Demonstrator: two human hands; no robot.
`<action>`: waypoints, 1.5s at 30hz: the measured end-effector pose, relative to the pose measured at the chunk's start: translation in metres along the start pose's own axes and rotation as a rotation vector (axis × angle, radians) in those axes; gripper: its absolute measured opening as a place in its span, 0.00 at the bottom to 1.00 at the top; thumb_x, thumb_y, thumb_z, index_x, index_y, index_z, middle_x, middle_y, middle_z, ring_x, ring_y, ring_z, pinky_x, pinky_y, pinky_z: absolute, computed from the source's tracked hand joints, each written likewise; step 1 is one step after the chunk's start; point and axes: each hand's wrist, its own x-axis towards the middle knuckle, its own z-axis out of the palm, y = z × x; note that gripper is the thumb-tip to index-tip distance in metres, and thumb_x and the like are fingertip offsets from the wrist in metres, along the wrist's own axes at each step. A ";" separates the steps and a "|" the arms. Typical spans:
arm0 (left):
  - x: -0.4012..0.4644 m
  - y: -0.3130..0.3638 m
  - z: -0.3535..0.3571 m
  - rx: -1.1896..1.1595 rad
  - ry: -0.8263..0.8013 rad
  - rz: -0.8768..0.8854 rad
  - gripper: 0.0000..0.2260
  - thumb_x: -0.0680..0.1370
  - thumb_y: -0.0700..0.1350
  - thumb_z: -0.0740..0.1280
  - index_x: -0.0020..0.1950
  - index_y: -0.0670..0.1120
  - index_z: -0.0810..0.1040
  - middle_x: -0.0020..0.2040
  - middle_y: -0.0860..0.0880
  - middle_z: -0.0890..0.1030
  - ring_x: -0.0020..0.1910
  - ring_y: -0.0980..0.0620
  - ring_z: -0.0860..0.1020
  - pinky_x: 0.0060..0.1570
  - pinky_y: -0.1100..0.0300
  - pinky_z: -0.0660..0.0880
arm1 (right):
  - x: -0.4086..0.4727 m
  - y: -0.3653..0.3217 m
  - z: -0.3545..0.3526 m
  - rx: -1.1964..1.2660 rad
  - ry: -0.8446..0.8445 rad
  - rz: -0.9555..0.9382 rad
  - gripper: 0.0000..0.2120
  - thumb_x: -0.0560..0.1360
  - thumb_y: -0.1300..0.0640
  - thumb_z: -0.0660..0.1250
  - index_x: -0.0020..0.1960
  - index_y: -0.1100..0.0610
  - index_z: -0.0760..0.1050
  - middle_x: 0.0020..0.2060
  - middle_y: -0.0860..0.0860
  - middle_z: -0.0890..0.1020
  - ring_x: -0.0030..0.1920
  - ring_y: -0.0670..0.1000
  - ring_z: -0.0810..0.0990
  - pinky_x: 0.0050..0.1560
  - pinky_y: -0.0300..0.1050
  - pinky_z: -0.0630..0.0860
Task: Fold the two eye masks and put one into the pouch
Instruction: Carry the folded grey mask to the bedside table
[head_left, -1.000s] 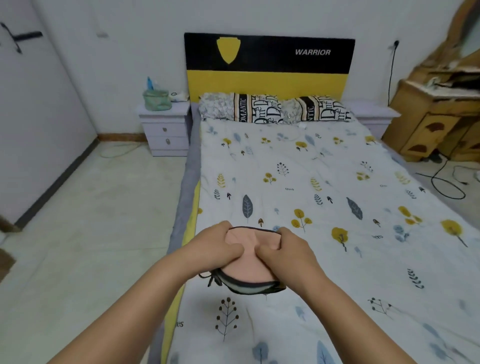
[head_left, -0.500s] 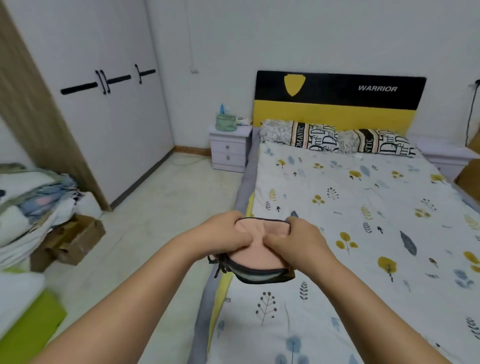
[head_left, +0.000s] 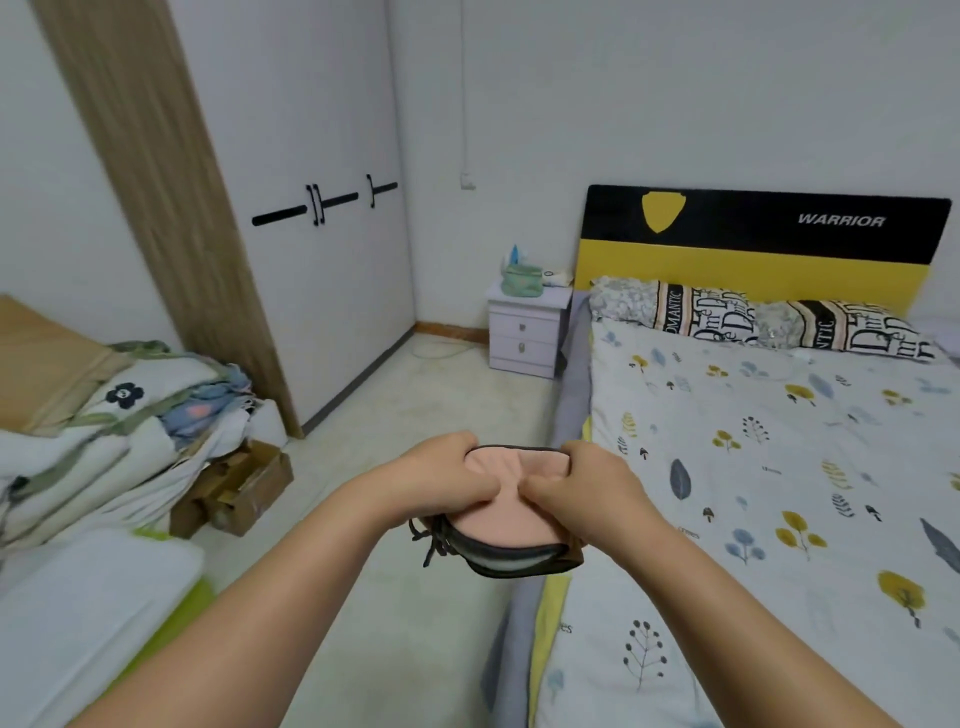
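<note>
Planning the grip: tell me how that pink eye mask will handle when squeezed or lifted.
Probably soft and floppy: the pink eye mask dimples where both thumbs press in. Likely light, since the left hand and right hand hold it up by fingertips. Its dark cords dangle and may snag.

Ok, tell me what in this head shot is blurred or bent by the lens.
Head view: wide-angle bending curves the wardrobe edge and tilts the headboard; the bedding pile at the left edge is smeared; both hands, left and right, and the pink eye mask are fairly sharp; lighting is soft and even, without glare.
</note>
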 end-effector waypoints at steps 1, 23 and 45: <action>-0.002 -0.013 -0.010 0.000 -0.001 -0.001 0.05 0.69 0.44 0.63 0.35 0.50 0.67 0.33 0.52 0.72 0.32 0.55 0.70 0.28 0.60 0.63 | 0.000 -0.013 0.010 -0.003 -0.002 0.001 0.13 0.68 0.49 0.65 0.47 0.56 0.75 0.50 0.56 0.82 0.51 0.57 0.79 0.41 0.43 0.71; 0.086 -0.191 -0.146 0.016 -0.028 -0.039 0.06 0.70 0.46 0.61 0.45 0.47 0.70 0.36 0.52 0.72 0.36 0.55 0.71 0.31 0.61 0.66 | 0.117 -0.168 0.145 0.007 -0.073 0.002 0.11 0.68 0.48 0.65 0.42 0.55 0.72 0.39 0.51 0.78 0.44 0.55 0.78 0.37 0.43 0.72; 0.392 -0.245 -0.176 -0.106 0.056 0.052 0.10 0.75 0.54 0.60 0.52 0.50 0.72 0.46 0.49 0.78 0.48 0.46 0.76 0.45 0.55 0.70 | 0.417 -0.164 0.183 0.045 0.033 0.053 0.15 0.75 0.45 0.61 0.49 0.57 0.73 0.49 0.55 0.82 0.51 0.56 0.78 0.41 0.43 0.66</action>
